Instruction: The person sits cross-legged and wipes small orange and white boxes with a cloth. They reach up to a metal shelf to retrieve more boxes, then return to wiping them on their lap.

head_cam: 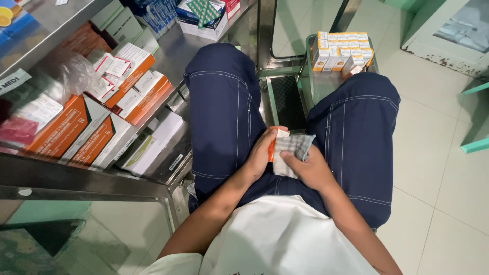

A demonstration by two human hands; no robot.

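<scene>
A small orange-and-white box (275,141) was held in the lap, between the knees, gripped closed in the left hand (261,154). A grey checked cloth (292,150) was pressed against the box by the right hand (308,170), fingers closed on it. Stacked yellow-and-white boxes (340,50) were seen on a small stand (317,84) far ahead. Orange cartons (76,127) were noted on the steel shelf (61,179) at left.

Pale tiled floor (438,168), steel shelf rack (76,178), green cabinet (443,30).
</scene>
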